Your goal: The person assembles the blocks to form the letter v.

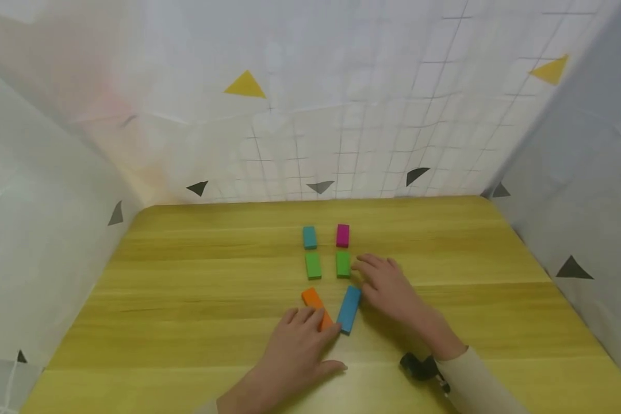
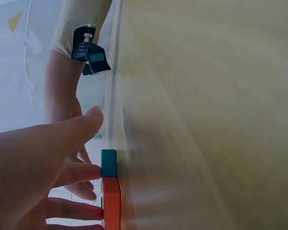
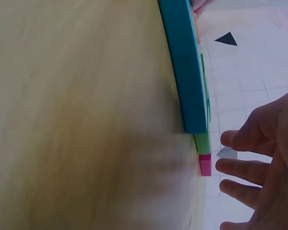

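Note:
In the head view my left hand [image 1: 297,351] lies over the near end of an orange block [image 1: 313,299], its fingers spread on top and the index tip at the near end of a blue block [image 1: 349,310]. The two blocks slant toward each other at their near ends. My right hand [image 1: 390,287] hovers with loosely bent fingers just right of the blue block and a green block [image 1: 343,264], holding nothing. In the right wrist view its fingers [image 3: 245,170] stand apart from the blue block [image 3: 185,67].
Beyond lie a second green block [image 1: 313,266], a teal block [image 1: 309,237] and a magenta block [image 1: 343,236], forming two columns on the wooden table [image 1: 186,310]. A black wrist camera [image 1: 418,367] sits by the right sleeve. White sheets [image 1: 310,132] with triangles enclose the table.

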The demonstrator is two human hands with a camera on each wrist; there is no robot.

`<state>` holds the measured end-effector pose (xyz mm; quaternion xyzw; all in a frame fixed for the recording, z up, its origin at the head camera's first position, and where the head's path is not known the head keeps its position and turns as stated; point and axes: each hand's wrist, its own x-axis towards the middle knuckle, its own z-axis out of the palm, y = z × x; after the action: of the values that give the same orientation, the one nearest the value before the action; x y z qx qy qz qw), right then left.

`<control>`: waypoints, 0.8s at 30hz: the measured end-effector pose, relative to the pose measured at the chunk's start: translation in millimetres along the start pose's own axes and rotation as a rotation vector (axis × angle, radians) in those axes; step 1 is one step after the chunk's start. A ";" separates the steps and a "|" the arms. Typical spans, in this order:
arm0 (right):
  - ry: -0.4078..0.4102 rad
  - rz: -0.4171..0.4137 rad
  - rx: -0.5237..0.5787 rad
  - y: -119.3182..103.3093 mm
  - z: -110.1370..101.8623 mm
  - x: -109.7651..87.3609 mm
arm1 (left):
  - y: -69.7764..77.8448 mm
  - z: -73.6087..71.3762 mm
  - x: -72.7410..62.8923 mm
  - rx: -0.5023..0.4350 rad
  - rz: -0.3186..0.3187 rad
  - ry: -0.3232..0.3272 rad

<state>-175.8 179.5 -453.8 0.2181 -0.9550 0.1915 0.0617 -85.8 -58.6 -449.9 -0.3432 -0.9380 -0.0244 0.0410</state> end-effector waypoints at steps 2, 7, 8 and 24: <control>-0.004 0.007 0.014 2.5 0.4 0.5 | 0.3 1.1 0.4 0.007 0.004 -0.002; -0.002 0.012 0.036 7.0 1.6 4.3 | 0.8 2.0 0.6 0.008 -0.003 -0.012; 0.000 0.011 0.037 7.4 1.5 5.6 | 0.9 1.7 0.5 0.006 -0.005 -0.016; -0.049 0.002 0.050 2.0 2.2 31.3 | -0.1 -2.8 -0.5 0.011 0.000 -0.025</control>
<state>-204.8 168.0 -450.2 0.2233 -0.9514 0.2097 0.0325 -85.3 -59.3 -447.2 -0.3431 -0.9387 -0.0149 0.0313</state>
